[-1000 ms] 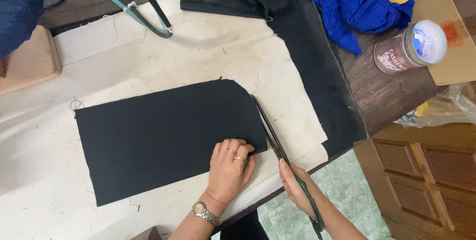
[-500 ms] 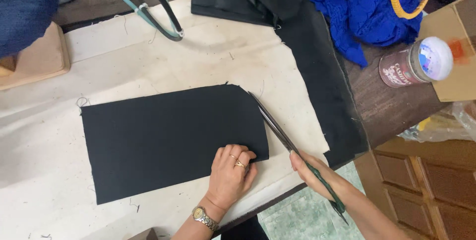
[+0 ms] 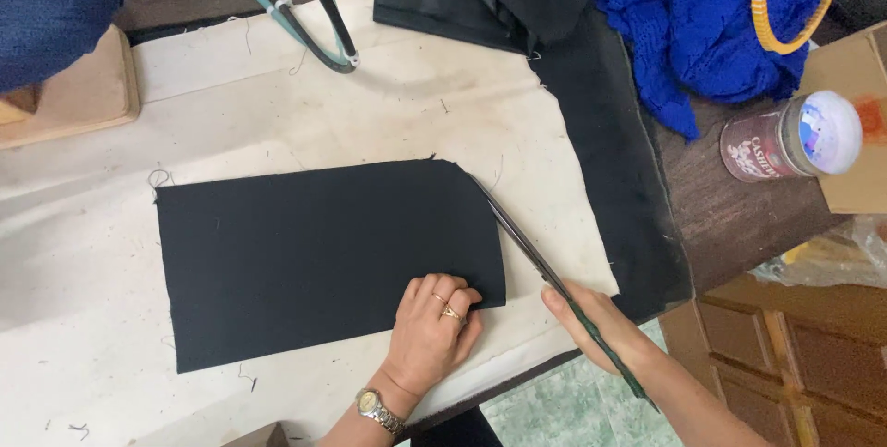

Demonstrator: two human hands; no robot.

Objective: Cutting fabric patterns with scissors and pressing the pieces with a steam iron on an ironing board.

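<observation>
Setting: tabletop (image 3: 277,105) covered with a stained, off-white cloth; loose thread ends scattered on it. Dark wooden surface and cabinet drawers at right, pale green floor below the tabletop's near edge.

Far left: a tan padded block (image 3: 69,96) at the edge, dark blue fabric above it. Top centre: teal-and-black curved handles (image 3: 305,22) lying on the cover.

Centre: black fabric panel (image 3: 314,258), flat, roughly rectangular, its upper right corner cut to a curve. Left hand (image 3: 432,332) lies palm down on the panel's lower right corner, fingers spread and flat, pinning it; it grips nothing. Rings and a wristwatch visible.

Right of the panel: long shears (image 3: 527,244) run diagonally along the panel's right edge, tip near the curved corner. Right hand (image 3: 596,322) is closed around the handle end; whether the blades are parted cannot be told.

Further right: a strip of black fabric (image 3: 610,161) draped over the tabletop's edge, bright blue knit (image 3: 684,31), a jar with a white lid (image 3: 790,142) on its side.

Risks, as judged: the pinning fingers sit near the blade line, so a slip could nick them. With only one corner held, the panel may creep and the edge go ragged. The blades could also catch the cover cloth beneath.
</observation>
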